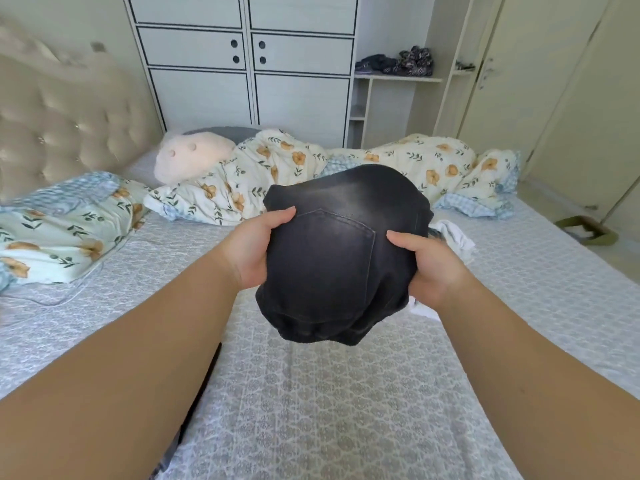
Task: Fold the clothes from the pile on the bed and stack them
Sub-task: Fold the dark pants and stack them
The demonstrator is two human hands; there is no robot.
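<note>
Proceeding left to right: left hand (254, 247) grasps the left edge of a folded pair of black jeans (341, 251), thumb on top of the denim and the other fingers hidden beneath it. The jeans are held in the air above the bed (346, 410), clear of the patterned sheet, with a back pocket facing up. They appear folded into a compact bundle, the lower edge sagging slightly. Right hand (427, 263) grasps the right edge in the same manner, thumb on top.

White clothing (457, 237) lies on the bed just beyond and beneath the right hand, partly hidden by the jeans; whether it is the remaining pile or the stack cannot be told. A floral duvet (242, 181) lies bunched across the far side of the bed.

Assessment: folding of this garment appears finished, and the step in hand is carrying it to the stack. The next move calls for lowering the bundle level, both hands releasing together so the folds do not spring open (denim this thick tends to). Placement should be square on a flat surface, not on loose fabric.
</note>
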